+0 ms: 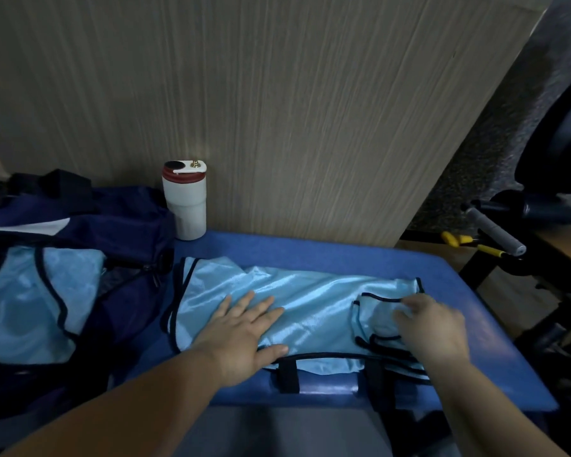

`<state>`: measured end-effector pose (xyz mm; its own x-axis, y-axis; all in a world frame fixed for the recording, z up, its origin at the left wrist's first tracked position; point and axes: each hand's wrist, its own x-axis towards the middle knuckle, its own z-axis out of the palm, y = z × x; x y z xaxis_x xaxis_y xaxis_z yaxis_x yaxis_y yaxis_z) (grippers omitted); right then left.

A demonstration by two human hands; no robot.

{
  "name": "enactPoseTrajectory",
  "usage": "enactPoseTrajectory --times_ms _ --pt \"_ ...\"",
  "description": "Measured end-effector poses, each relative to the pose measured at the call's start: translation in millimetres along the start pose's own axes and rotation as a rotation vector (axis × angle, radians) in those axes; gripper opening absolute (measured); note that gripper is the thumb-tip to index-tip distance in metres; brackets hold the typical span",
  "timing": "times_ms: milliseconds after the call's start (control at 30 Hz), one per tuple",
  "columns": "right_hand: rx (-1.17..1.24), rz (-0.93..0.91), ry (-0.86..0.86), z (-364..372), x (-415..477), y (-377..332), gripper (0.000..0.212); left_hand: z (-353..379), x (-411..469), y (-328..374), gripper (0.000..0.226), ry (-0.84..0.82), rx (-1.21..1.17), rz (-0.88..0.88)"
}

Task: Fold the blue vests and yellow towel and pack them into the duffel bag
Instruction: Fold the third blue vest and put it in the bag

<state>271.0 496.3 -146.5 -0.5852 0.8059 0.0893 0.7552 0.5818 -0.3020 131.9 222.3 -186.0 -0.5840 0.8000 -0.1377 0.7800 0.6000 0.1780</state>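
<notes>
A light blue vest (314, 301) with dark trim lies folded lengthwise across the blue table (343, 252). My left hand (244, 334) presses flat on its middle, fingers straight and spread. My right hand (432, 324) rests on the vest's right end with fingers curled over the folded strap part. A navy duffel bag (112, 219) sits open at the left, and another light blue vest (30, 298) lies in its opening. The yellow towel is not in view.
A white tumbler (184, 201) with a red-rimmed lid stands against the wooden wall panel behind the bag. To the right of the table are a black frame, a grey handle (495, 232) and yellow-handled tools (455, 239). The table's front edge is near my forearms.
</notes>
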Motion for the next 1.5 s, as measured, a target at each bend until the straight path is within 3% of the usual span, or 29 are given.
enactPoseTrajectory --times_ms 33,100,167,267,333,533,600,800,1033,1300,1500 --pt "-0.019 0.08 0.056 0 -2 10 0.039 1 0 0 0.094 0.019 0.006 -0.001" --pt "-0.006 0.304 -0.01 6 2 30 0.075 0 0 1 0.093 0.038 0.01 0.001" --pt "0.008 0.406 -0.125 10 4 40 0.092 2 0 0 0.092 0.046 0.007 0.004" --pt "0.069 0.308 -0.178 12 7 43 0.057 3 0 -1 0.091 0.053 0.013 0.01" --pt "0.105 0.253 -0.182 7 3 36 0.048 4 1 -1 0.09 0.041 0.027 0.007" --pt "0.047 0.134 -0.162 0 4 23 0.066 7 -8 3 0.082 0.162 0.105 0.029" --pt "0.06 0.117 -0.115 -3 7 26 0.06 8 -9 4 0.08 0.196 0.122 0.036" --pt "-0.046 0.099 -0.042 -30 20 31 0.047 3 -18 -13 0.113 0.195 0.105 0.004" --pt "-0.232 -0.109 -0.016 -40 26 -35 0.047 12 -18 -22 0.089 0.255 0.012 -0.064" --pt "-0.152 -0.247 -0.177 -3 -16 -117 0.027 19 -16 -28 0.091 0.28 -0.046 -0.116" --pt "-0.038 -0.171 -0.487 26 -47 -139 0.056 23 -14 -30 0.094 0.296 -0.057 -0.099"
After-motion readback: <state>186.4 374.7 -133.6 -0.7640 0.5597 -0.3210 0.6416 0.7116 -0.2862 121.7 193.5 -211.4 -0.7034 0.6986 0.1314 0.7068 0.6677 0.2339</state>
